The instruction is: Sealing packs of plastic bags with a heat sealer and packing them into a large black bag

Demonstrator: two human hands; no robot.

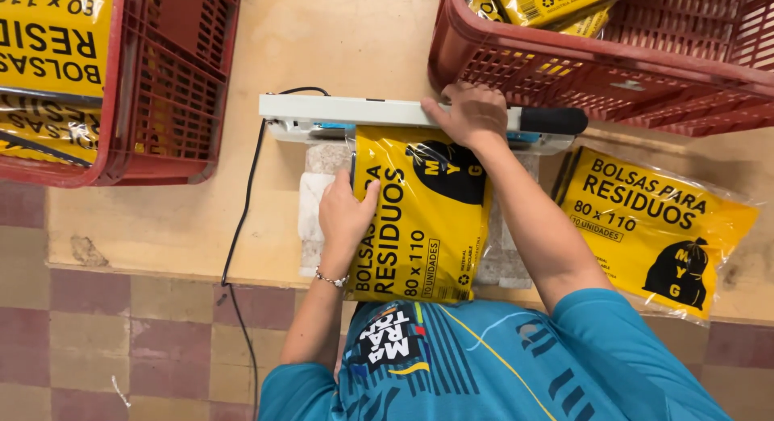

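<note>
Red crates (564,62) of yellow packs (556,0), hands (476,115) at sealer (363,112)

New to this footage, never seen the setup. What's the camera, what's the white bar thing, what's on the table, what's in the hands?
One camera, worn on the person's head, looks straight down. The right hand presses on the arm of a white tabletop heat sealer with a black handle and a black cord. The left hand lies flat on a yellow bag packet whose top edge sits under the sealer arm. A second yellow packet lies to the right on the tan table. Two red plastic crates hold more packets.
</note>
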